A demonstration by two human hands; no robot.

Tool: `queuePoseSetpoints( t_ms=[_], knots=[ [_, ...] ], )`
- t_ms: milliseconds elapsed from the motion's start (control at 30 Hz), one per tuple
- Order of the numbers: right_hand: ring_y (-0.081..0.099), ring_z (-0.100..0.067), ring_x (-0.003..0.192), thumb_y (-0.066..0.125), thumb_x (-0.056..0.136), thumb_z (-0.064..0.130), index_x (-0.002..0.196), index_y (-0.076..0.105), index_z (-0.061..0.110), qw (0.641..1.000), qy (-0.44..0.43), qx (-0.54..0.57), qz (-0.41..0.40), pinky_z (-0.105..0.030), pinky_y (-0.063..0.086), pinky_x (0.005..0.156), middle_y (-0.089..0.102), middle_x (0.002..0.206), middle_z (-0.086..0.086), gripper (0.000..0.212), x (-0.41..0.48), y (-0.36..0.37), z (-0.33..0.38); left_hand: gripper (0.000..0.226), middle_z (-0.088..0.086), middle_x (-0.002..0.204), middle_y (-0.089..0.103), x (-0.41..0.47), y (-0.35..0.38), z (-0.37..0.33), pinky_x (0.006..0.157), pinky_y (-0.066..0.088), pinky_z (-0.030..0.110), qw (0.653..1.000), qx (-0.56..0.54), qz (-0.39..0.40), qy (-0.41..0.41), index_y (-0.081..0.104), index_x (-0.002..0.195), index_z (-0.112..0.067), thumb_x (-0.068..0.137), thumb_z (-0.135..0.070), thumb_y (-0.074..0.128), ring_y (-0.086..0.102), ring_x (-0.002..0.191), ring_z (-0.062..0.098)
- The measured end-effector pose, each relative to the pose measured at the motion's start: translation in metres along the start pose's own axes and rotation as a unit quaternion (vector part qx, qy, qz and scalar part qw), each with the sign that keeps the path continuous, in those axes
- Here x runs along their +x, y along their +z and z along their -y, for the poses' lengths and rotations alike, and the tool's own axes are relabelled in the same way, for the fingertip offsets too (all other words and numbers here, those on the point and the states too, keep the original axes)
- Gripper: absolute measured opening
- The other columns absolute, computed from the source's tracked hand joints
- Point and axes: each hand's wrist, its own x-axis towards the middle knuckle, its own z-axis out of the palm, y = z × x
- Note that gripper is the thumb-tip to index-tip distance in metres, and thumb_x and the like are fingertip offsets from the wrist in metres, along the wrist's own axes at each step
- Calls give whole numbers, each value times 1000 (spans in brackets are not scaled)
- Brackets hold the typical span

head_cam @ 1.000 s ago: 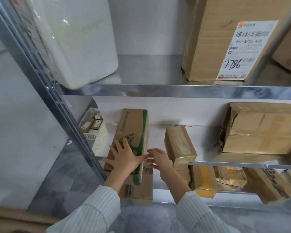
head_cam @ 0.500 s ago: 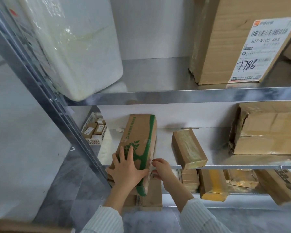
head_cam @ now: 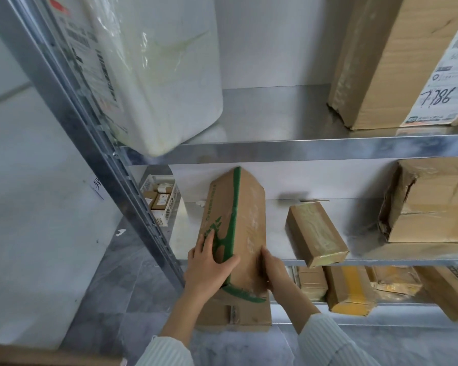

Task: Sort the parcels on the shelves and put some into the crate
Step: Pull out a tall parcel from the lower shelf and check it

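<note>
Green box (head_cam: 236, 233) on middle shelf (head_cam: 381, 260), tipped up, near end sticking out past the edge. Pinched between left hand (head_cam: 209, 265) at 9 o'clock and right hand (head_cam: 273, 268) at 3 o'clock. Could slip and drop, or bump small box (head_cam: 315, 233) at 3 o'clock, if squeezed too softly.

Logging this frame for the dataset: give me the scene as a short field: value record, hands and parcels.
left hand: on the left face of the green-printed box, fingers spread
right hand: grip on the same box's right side
box pose: tipped, near end over the middle shelf edge
neighbour: small taped box to its right, apart
top shelf: white wrapped parcel; labelled carton
crate: white basket behind the upright, holding small boxes
</note>
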Motion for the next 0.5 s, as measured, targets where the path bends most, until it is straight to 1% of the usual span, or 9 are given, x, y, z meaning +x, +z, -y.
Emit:
queuePoseSetpoints(
  t_ms=[33,67,133,167,200,267,333,400,500],
  knots=[
    [58,-27,105,41,99,47,116,59,10,1000,-13,6,-4,-42,47,100,63,112,-9,44,1,0,0,91,-11,150,27,3,-1,3,106,39,46,998,-58,15,-3,16,148,-40,72,-63,60,28,137,19],
    [60,-26,103,43,98,49,111,62,12,999,-32,10,-12,-43,48,99,66,109,-7,44,1,-1,0,85,-12,144,37,5,-2,7,102,44,40,992,-125,28,-7,22,145,-42,73,-61,63,38,132,16],
    [64,-25,98,47,95,51,103,67,18,997,-69,17,-33,-45,51,95,70,101,-4,40,-2,-1,0,61,-16,125,51,3,-1,10,88,48,22,971,-229,63,-17,32,137,-41,85,-45,64,51,116,7],
    [65,-24,96,48,95,51,100,68,21,995,-85,12,-41,-45,52,94,71,98,-3,37,-3,-2,1,51,-17,118,53,2,1,12,84,47,19,959,-269,82,-30,32,132,-41,90,-36,60,54,109,6],
    [65,-23,96,48,95,51,100,69,22,994,-101,-1,-48,-45,52,93,71,97,-2,35,-5,-2,3,47,-17,114,54,1,3,14,83,48,21,948,-303,90,-43,31,131,-41,93,-32,57,55,106,8],
    [64,-20,98,47,95,50,108,67,23,990,-125,-35,-54,-45,50,95,70,101,1,37,-7,-2,6,43,-11,114,56,2,11,18,83,50,27,935,-335,95,-65,31,131,-40,95,-29,52,58,104,12],
    [63,-18,99,45,96,50,116,65,21,985,-150,-67,-59,-43,49,96,69,106,4,40,-8,-3,8,37,-4,113,57,5,18,20,74,50,24,922,-368,83,-83,33,127,-36,97,-22,49,59,98,11],
    [62,-15,99,45,97,47,118,63,21,981,-164,-84,-62,-39,49,93,68,107,5,38,-9,-2,10,32,-4,110,57,10,19,20,68,48,21,915,-384,74,-100,35,125,-32,98,-20,46,58,94,10],
    [63,-13,95,47,96,48,119,60,25,981,-166,-76,-61,-35,50,87,67,104,6,35,-9,1,10,31,0,116,58,19,17,23,76,50,30,904,-401,79,-129,36,128,-31,99,-28,45,59,99,15]
  ],
)
